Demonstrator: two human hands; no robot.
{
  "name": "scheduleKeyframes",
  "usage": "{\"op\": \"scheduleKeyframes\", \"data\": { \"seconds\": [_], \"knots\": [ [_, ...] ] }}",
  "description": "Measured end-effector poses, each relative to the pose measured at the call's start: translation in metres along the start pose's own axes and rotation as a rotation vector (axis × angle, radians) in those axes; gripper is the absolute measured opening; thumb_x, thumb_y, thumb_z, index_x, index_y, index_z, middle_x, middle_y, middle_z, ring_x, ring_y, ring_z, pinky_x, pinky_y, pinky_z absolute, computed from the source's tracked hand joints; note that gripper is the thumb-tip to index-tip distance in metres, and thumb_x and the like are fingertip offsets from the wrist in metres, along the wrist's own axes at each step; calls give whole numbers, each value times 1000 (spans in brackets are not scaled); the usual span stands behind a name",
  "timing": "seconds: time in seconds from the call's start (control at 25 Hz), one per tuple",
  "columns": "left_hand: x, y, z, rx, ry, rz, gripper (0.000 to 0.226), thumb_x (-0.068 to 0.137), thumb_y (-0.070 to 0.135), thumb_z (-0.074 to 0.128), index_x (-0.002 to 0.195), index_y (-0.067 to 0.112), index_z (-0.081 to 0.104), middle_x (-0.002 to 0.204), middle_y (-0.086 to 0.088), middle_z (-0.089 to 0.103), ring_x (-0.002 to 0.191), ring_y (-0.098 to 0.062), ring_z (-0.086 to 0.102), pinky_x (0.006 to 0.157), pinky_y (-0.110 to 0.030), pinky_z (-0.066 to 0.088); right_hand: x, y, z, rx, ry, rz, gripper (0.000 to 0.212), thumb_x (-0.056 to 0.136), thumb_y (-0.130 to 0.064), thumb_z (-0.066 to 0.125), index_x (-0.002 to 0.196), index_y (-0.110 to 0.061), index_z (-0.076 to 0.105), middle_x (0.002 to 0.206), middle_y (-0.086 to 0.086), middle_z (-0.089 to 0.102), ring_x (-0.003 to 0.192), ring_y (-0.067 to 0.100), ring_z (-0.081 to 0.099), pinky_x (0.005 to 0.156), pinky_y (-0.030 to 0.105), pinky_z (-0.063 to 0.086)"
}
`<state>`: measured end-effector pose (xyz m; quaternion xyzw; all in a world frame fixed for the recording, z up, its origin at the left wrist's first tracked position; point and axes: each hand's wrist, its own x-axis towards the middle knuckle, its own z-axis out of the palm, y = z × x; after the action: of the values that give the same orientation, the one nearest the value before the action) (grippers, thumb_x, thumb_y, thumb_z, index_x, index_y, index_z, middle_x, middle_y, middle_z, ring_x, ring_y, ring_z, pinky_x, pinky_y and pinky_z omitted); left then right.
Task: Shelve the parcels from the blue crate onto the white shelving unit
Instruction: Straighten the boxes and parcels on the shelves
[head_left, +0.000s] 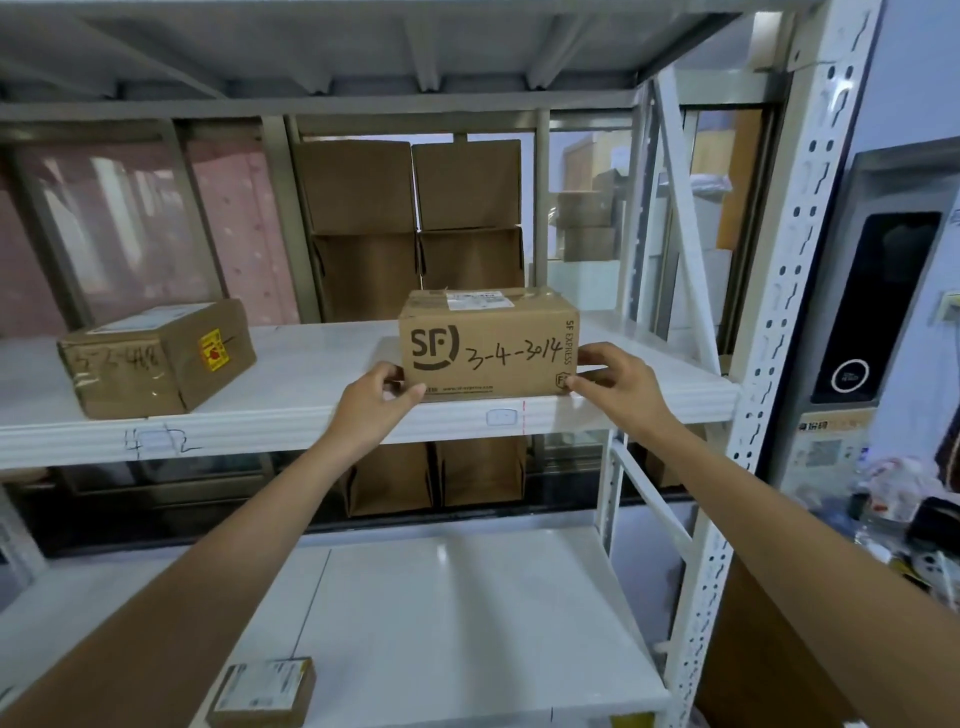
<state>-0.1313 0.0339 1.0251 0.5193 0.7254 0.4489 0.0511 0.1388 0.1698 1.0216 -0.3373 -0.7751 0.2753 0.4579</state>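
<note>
A brown cardboard parcel (488, 345) marked "SF" and "3-4-3014" stands at the front edge of the middle shelf board (291, 410) of the white shelving unit. My left hand (375, 402) grips its lower left corner. My right hand (618, 376) grips its lower right corner, fingers curled on the side. The blue crate is out of view.
A taped brown parcel (156, 358) with a yellow sticker lies on the same shelf to the left. A small parcel (262, 693) sits on the lower shelf board (467, 623). Flat cardboard boxes (410, 228) stand behind the shelving. The perforated white upright (779, 322) is at right.
</note>
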Motion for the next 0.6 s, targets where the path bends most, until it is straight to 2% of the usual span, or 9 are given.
{"op": "scheduleKeyframes", "data": {
  "seconds": [0.2,0.4,0.6],
  "knots": [
    [1,1,6,59,39,17,38,93,36,57,120,11,55,123,-5,63,114,-22,57,87,-26,41,1,-2,3,-85,15,23,33,88,-25,70,120,-19,63,121,-4,69,101,18,69,90,36,54],
    [1,-2,8,66,48,32,36,93,35,58,119,11,56,122,-4,63,114,-20,57,87,-25,40,0,-1,6,-131,29,32,33,88,-30,69,120,-23,63,120,-10,69,100,13,68,83,29,52],
    [-17,-11,3,12,97,104,33,91,28,61,118,10,57,120,-3,62,113,-16,56,92,-22,39,-15,2,14,18,113,-1,34,86,-20,70,118,-14,60,119,1,67,103,16,65,93,39,54]
  ]
}}
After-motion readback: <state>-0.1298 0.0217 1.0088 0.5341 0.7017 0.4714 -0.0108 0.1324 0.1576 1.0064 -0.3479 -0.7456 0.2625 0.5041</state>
